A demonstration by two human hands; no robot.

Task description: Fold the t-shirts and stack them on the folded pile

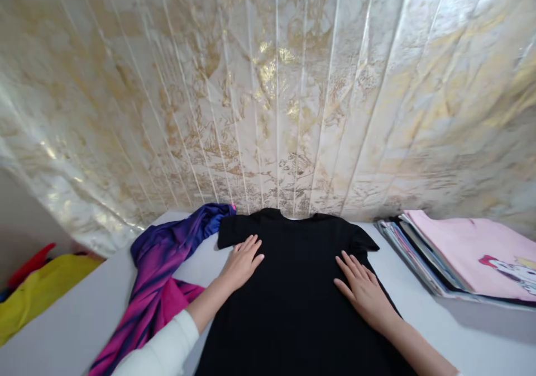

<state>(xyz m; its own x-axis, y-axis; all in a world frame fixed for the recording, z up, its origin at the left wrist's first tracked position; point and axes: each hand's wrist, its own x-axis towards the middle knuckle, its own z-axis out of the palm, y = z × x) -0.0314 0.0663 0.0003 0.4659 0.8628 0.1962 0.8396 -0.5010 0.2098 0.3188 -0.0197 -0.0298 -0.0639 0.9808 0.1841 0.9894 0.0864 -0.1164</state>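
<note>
A black T-shirt (293,292) lies spread flat on the white table (75,320), its collar toward the wall. My left hand (242,261) rests flat on the shirt's left shoulder area, fingers stretched out and together. My right hand (362,286) lies flat on the right side of the shirt below the short sleeve, fingers slightly spread. Neither hand holds anything.
A purple and pink garment (167,270) lies crumpled to the left of the shirt. A stack of folded clothes topped by a pink shirt (464,253) sits at the right. Yellow and red cloth (37,286) lies beyond the table's left edge. A gold-patterned wall (268,85) rises behind.
</note>
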